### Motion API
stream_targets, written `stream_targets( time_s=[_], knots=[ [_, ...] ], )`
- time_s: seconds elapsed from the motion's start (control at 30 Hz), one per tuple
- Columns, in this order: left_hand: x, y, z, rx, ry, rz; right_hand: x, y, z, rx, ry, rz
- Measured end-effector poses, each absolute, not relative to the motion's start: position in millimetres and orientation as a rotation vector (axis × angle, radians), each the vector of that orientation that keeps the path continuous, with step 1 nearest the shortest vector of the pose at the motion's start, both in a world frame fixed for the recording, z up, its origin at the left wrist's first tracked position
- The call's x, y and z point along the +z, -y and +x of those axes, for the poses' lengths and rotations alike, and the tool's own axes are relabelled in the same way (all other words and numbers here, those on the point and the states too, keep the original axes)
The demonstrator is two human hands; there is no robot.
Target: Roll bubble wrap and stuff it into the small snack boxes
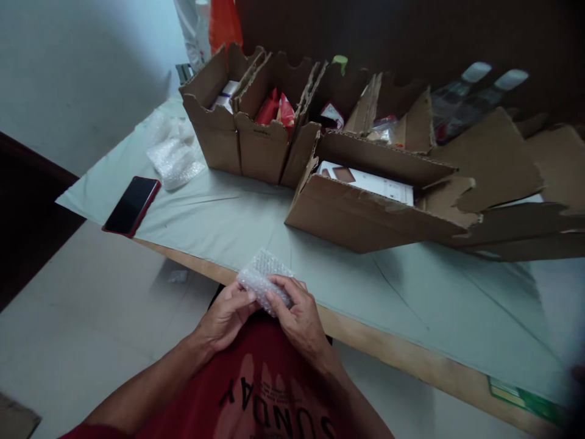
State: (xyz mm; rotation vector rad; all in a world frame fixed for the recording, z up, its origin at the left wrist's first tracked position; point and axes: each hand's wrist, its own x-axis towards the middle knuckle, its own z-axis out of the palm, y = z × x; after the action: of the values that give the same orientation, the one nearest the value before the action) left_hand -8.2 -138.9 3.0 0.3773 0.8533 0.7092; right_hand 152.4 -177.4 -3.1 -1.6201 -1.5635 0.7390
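Head view. We see a table (pixel 411 286) under a pale green sheet, with a row of open cardboard boxes (pixel 267 122) along its far side and a larger torn carton (pixel 365 213), holding a flat white box (pixel 370 182), closer to the body. A dark phone (pixel 131 205) and loose bubble wrap (pixel 176 155) lie to the left, well apart from the hands; nothing lies between the hands and the cartons. The bubble-wrapped packet (pixel 262 274) is held over the near table edge, above the red shirt (pixel 256 390). Its far corner points toward the boxes; the fingers hide its near end, so we cannot fix its long axis. The left hand (pixel 226 317) pinches its left edge, and the right hand (pixel 299 317) grips it with fingers curled over the top.
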Motion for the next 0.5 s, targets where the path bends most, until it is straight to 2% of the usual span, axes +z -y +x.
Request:
stream_targets(
  time_s=[0.23,0.3,0.43,0.5],
  knots=[
    [-9,137,1,0.782,-0.896,0.460,6,181,166,0.332,1.649,-1.709],
    [-10,136,-3,0.725,-0.896,0.523,10,176,182,0.457,1.538,-1.669],
    [-7,133,-8,0.653,-0.900,0.730,18,166,196,1.057,1.399,-1.436],
    [-2,129,-6,0.660,-0.991,0.912,23,165,191,1.135,1.389,-1.419]
  ],
)
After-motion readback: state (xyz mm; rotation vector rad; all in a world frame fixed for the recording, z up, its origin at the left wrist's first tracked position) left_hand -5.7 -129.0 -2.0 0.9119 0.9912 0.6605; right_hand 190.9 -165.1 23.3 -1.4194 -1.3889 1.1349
